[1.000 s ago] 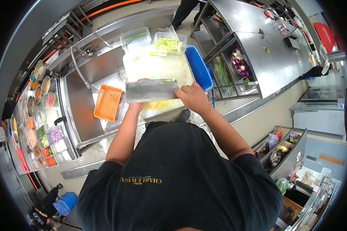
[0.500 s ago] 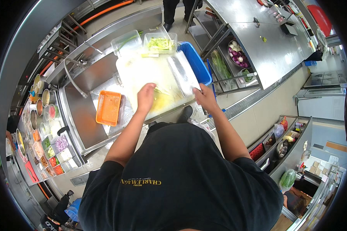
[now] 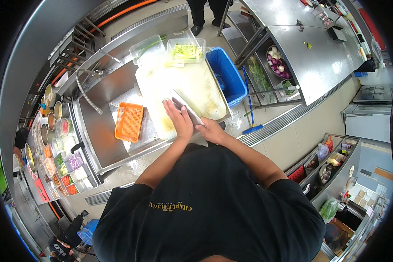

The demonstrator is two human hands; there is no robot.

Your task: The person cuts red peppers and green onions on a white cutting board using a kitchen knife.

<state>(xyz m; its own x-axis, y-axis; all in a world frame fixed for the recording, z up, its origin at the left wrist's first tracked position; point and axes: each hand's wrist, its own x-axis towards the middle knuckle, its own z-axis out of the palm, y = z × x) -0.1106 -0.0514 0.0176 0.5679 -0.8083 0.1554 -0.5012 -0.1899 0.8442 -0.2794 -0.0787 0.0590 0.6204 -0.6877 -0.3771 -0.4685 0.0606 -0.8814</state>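
A wide-bladed cleaver (image 3: 188,110) is tilted over the near part of a white cutting board (image 3: 161,83). Its handle end is gripped in my right hand (image 3: 212,131), near the board's front edge. My left hand (image 3: 180,122) lies along the left side of the blade with its fingers stretched out, and its palm seems to face the metal. At the board's far edge stands a clear container (image 3: 187,51) of cut pale-green vegetable pieces. Left of it another clear container (image 3: 146,49) holds a few long green stalks.
An orange basket (image 3: 129,122) sits in the steel sink (image 3: 94,131) at the left. Right of the board stands a blue bin (image 3: 233,83). A blue-headed floor squeegee (image 3: 252,129) rests nearby. Far left are several ingredient tubs (image 3: 76,162); a person's legs (image 3: 197,13) show beyond the sink.
The cleaver has come from the board's right side to the near middle, turning from flat to tilted. My right hand moved left with it; my left hand came against the blade.
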